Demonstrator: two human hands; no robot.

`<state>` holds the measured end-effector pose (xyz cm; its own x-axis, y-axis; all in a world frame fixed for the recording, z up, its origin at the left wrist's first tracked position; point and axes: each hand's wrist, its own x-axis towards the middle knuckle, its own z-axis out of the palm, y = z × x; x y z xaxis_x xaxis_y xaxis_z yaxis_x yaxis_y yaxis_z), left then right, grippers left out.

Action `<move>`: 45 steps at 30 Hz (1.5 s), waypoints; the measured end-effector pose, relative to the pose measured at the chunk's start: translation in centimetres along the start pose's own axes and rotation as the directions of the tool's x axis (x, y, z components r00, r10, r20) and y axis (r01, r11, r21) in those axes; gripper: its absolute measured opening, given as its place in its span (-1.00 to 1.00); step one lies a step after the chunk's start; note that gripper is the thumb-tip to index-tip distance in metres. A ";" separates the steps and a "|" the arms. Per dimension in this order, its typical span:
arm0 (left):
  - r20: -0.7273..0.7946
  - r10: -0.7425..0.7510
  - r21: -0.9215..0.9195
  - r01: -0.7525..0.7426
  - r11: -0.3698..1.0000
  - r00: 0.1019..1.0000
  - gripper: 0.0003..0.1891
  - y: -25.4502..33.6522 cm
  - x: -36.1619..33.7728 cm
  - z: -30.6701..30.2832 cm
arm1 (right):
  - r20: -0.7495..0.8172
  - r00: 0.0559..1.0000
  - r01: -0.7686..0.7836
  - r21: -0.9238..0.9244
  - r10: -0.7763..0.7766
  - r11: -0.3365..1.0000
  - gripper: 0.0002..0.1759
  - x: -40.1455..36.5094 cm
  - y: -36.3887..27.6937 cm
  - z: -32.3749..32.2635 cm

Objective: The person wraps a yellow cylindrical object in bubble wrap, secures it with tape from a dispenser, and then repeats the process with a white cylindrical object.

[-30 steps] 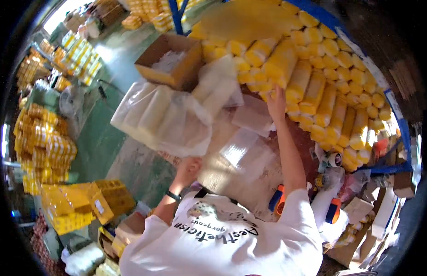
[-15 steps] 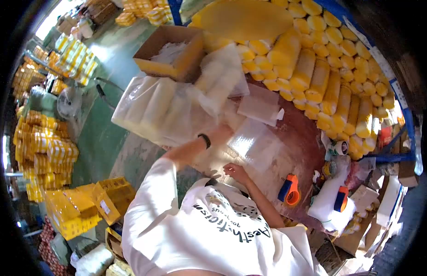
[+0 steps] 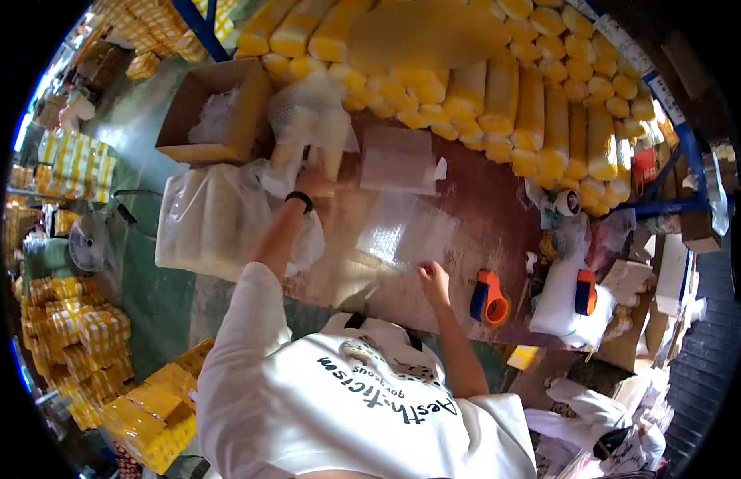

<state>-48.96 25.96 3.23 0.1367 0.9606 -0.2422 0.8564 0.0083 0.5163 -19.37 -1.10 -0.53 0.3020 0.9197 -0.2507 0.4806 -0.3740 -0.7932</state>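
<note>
Leftmost: bagged pale rolls point(image 3: 207, 219), left of the left hand point(image 3: 318, 184). Wrapped bundle point(image 3: 304, 128), just beyond that nearer hand, long axis running away from it; blurred grip, cannot tell. Bubble-wrap sheet point(image 3: 386, 233), between hands. Right hand point(image 3: 434, 282), fingers curled, tightness unclear. Tape dispenser point(image 3: 492, 302), just right of it.

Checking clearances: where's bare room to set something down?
Bare: reddish tabletop between the clear sheets, the yellow rolls and the dispenser nearest the right hand. Crowded: left side, with bagged white rolls, an open carton and the left hand.
</note>
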 end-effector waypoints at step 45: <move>0.192 0.491 0.714 -0.464 0.525 0.850 -0.78 19.3 -24.9 30.2 | 0.280 0.929 -0.309 0.947 -0.244 -0.091 -0.05 -16.0 15.6 -26.0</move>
<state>-20.84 -6.22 -5.55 0.6321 0.7670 -0.1106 0.7411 -0.6400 -0.2030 4.72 -24.80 5.54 -0.0673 0.9785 -0.1948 -0.9166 -0.1377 -0.3753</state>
